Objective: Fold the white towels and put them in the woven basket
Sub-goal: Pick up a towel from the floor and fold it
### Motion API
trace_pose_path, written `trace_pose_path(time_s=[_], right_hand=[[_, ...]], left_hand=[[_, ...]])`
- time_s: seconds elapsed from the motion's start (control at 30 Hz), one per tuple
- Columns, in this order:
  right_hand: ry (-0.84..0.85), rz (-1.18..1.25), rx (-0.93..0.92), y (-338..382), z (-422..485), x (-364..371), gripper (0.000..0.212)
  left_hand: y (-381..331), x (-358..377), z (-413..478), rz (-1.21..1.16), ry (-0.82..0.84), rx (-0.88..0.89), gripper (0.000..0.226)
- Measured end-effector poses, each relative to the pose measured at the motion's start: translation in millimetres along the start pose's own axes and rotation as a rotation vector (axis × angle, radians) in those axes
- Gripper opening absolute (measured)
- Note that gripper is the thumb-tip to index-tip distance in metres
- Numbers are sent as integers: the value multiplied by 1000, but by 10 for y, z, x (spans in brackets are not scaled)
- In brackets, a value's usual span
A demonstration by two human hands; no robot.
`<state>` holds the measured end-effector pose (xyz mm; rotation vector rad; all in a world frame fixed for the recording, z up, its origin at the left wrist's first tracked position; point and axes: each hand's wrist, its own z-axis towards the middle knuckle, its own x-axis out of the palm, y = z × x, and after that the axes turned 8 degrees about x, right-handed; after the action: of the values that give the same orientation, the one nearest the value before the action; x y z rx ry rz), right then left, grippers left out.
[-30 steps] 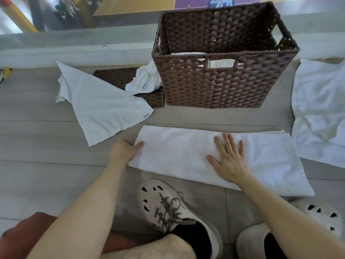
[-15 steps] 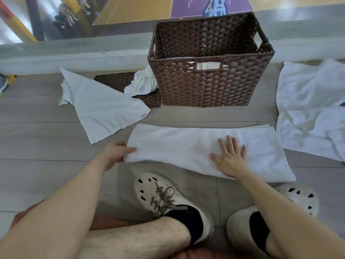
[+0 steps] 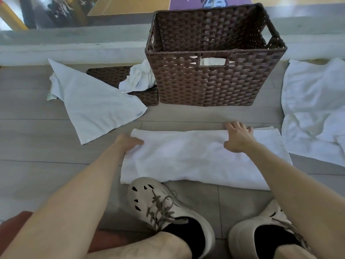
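Your right grip (image 3: pixel 238 138) has moved from the middle of the towel (image 3: pixel 186 159) to its far edge and curls over it; your left grip (image 3: pixel 127 143) pinches the left end. This towel lies half-folded on the floor before the woven basket (image 3: pixel 205 86), not yet inside. Something white already shows through the basket's handle slot, and the loose towels at the left (image 3: pixel 93 109) and right (image 3: pixel 313 109) still need folding.

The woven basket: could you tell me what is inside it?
White fabric shows through the handle slot of the woven basket; its near wall hides the rest, so amount and folding are unclear.
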<state>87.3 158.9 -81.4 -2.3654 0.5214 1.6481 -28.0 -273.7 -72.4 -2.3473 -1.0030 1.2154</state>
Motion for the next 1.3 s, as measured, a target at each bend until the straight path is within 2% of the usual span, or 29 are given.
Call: trace_pose_path(time_s=[0.1,0.17,0.23,0.3,0.33,0.4,0.43,0.5,0.53,0.6,0.67,0.73,0.77,0.8,0.83,0.87,0.9,0.93,1.0,1.03,1.1,1.17,1.23,1.3], right_hand=[[84,-179,-21,-86,220,-118,51],[63,-158,-23,-136,374,-217,54],[11,-61,24,-218,462,-241,73],[-72,-9,37,-305,392,-180,97],[-147,13,29,-351,287,-114,102],[-274,76,25,-412,-1,105,98],[-266,85,33,-421,-152,234,96],[-116,63,51,-415,-372,504,95],[-48,59,55,-419,-420,613,94],[-8,67,42,-434,-456,714,93],[-29,76,16,-428,-526,717,93],[-40,79,15,-409,-633,702,93],[-17,67,11,-411,-678,710,93],[10,50,-3,-430,-699,709,94],[34,41,-20,-469,-703,695,94],[35,52,-25,-523,-701,653,92],[-16,98,-9,-594,-698,583,87],[-125,174,34,-691,-711,502,77],[-348,301,210,-934,-739,333,58],[-380,336,318,-1069,-738,275,52],[-268,368,514,-1277,-750,177,49],[-49,405,640,-1384,-753,100,54],[98,465,672,-1420,-723,51,59],[205,537,677,-1427,-689,44,63]], left_hand=[[-75,-29,154,15,-109,224,44],[-249,-107,218,-34,-233,340,58],[-372,-156,267,-55,-265,299,72],[-362,-163,193,90,-127,190,66],[-316,-154,161,206,-62,162,63],[-154,-127,164,305,-59,133,65],[-84,-127,176,247,-70,102,64],[39,-105,170,72,-49,56,56],[89,-98,147,62,-45,56,53],[167,-101,46,286,-77,85,56],[179,-59,-74,526,-185,208,67],[87,59,-181,708,-354,565,92],[1,143,-243,823,-343,750,98],[-51,247,-239,938,-254,908,93],[-96,361,-252,1035,-94,968,82],[-93,481,-265,1075,55,912,74],[-53,566,-266,1082,136,786,71],[-16,628,-267,1063,134,699,68],[-165,706,-330,1018,22,609,61],[-331,754,-363,1036,-19,581,59],[-742,947,-415,1096,-91,609,55],[-1116,1284,-496,1055,-85,774,59],[-1365,1690,-606,1023,67,903,75],[-1418,2139,-632,1092,193,888,87]])
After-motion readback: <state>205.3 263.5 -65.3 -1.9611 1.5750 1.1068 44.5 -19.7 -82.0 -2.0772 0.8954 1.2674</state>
